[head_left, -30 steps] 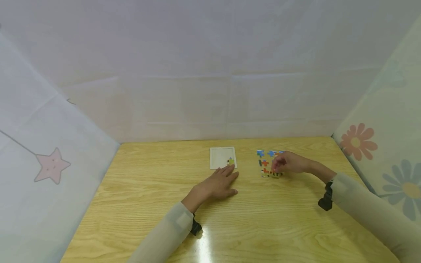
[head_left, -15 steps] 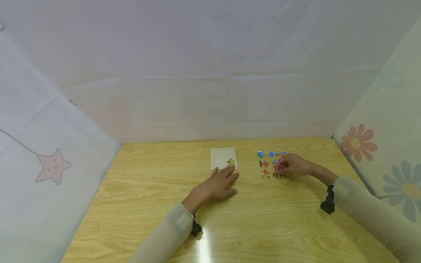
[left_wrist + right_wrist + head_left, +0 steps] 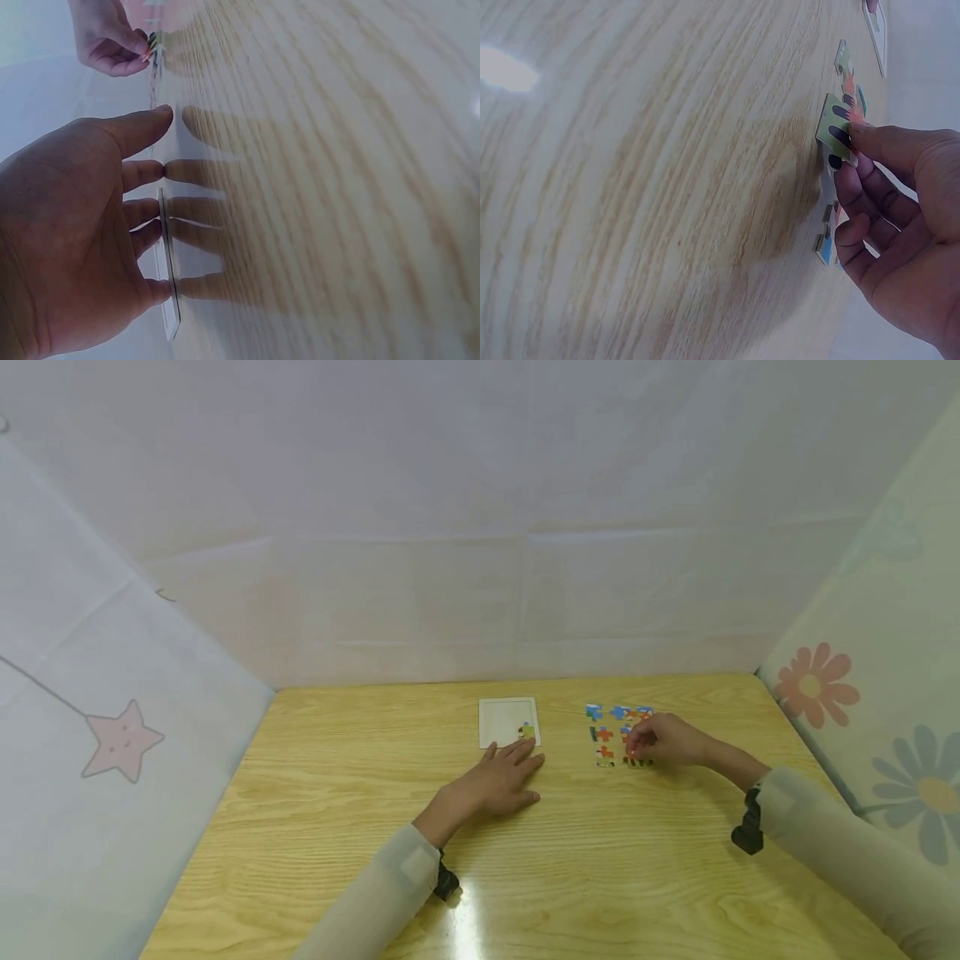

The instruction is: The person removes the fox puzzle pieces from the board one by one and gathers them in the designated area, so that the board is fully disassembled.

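Note:
My right hand pinches a puzzle piece between thumb and fingers; it is green with dark ovals and a bit of orange, and stands tilted in the right wrist view. Around it lie several loose puzzle pieces in blue, orange and green, some partly hidden by the hand. With its fingers spread, my left hand rests at the near edge of a square white puzzle tray. In the tray's near right corner sits a yellow-green puzzle piece, close to the left fingertips.
A wooden table bears everything. White cloth hangs behind its far edge, with further cloth at both sides. Bare wood separates the tray from the loose pieces.
My right hand has shifted slightly right and nearer, uncovering more of the loose pieces beneath it. My left hand stays where it was at the tray.

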Demonstrator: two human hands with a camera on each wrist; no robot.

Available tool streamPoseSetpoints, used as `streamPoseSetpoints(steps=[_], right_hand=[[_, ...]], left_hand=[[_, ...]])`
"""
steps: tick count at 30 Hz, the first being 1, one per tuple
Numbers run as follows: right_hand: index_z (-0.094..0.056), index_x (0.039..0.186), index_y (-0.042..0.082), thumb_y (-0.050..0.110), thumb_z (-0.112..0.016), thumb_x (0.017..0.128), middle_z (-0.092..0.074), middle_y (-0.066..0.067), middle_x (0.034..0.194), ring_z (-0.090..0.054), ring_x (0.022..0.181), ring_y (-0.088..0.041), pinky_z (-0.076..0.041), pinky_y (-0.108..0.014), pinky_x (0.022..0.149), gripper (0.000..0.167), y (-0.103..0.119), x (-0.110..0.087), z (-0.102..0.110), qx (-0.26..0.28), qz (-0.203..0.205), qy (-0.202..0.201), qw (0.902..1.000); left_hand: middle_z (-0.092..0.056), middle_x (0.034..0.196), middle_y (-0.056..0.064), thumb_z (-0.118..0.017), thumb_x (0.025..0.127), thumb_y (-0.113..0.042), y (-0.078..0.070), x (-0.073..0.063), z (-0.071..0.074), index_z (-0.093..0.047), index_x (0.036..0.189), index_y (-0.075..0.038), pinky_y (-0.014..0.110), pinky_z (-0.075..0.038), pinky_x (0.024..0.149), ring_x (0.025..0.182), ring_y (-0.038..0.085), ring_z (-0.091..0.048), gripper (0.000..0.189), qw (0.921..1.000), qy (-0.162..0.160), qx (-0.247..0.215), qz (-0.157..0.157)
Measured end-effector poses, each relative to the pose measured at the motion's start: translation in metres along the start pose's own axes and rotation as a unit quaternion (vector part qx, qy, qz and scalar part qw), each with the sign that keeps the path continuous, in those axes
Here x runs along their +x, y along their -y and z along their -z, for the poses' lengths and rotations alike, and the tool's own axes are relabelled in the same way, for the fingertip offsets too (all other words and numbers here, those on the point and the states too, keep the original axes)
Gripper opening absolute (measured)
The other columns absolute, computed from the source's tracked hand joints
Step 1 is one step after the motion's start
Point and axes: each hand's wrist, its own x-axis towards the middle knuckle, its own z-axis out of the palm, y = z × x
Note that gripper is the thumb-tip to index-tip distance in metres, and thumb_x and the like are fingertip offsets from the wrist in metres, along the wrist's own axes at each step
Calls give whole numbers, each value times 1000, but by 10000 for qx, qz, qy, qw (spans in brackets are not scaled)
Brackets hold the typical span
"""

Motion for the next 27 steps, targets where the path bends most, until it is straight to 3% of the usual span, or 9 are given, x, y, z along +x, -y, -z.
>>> streamPoseSetpoints(steps=[16, 27], right_hand=[[-78, 100, 7, 1, -75, 97, -75, 0, 90, -69, 79, -13, -57, -27, 70, 7, -8, 0, -6, -372, -160, -291, 9988], [-78, 107, 3, 3, -74, 99, -75, -4, 96, -72, 84, -16, -60, -30, 74, 9, 3, 11, -1, -431, 121, -317, 9985]], left_hand=[[-12, 179, 8, -53, 111, -48, 2, 1, -2, -30, 169, -18, 61, -15, 130, 164, 26, -12, 70, 10000, -40, 33, -38], [-11, 179, 7, -52, 111, -48, 3, 2, -4, -29, 169, -19, 60, -15, 130, 165, 25, -12, 70, 10000, -20, 70, -26]])
